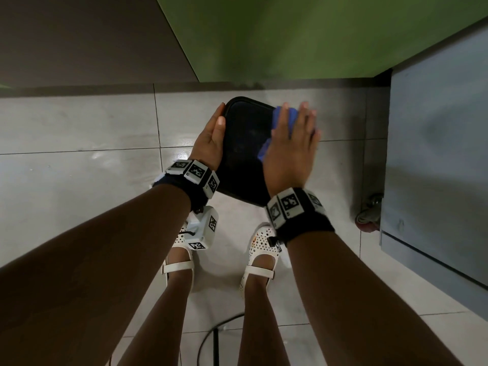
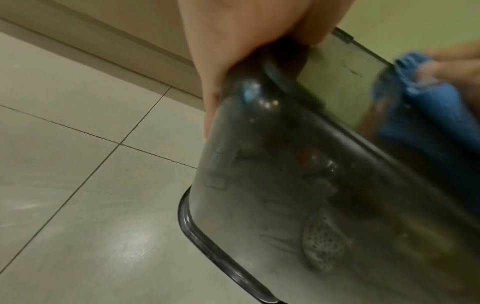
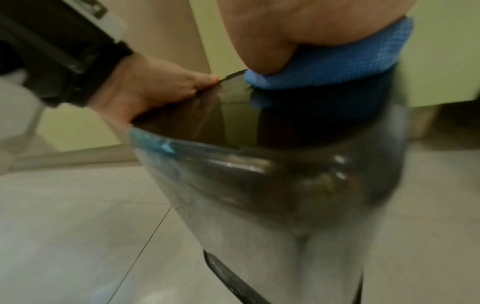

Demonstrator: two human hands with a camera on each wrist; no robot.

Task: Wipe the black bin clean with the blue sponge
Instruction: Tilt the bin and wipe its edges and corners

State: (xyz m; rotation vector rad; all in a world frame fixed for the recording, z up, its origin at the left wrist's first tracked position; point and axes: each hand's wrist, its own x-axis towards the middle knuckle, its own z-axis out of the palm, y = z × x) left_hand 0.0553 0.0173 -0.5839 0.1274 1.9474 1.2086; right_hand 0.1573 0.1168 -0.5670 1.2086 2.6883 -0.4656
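Note:
The black bin (image 1: 245, 143) is held above the floor with its flat base turned up toward me. My left hand (image 1: 215, 128) grips its left edge, thumb on the base and fingers down the side. My right hand (image 1: 293, 138) lies flat with straight fingers and presses the blue sponge (image 1: 277, 117) against the right part of the base. In the left wrist view the glossy bin (image 2: 285, 185) fills the right half, with the sponge (image 2: 428, 115) at its far edge. In the right wrist view the palm (image 3: 298, 26) sits on the sponge (image 3: 337, 65) above the bin (image 3: 259, 185).
A grey cabinet (image 1: 435, 154) on a castor wheel (image 1: 369, 215) stands close on the right. A green panel (image 1: 317, 35) rises behind the bin. My feet in white shoes (image 1: 260, 260) stand on the tiled floor (image 1: 79, 154), and a black cable (image 1: 211, 339) runs between them.

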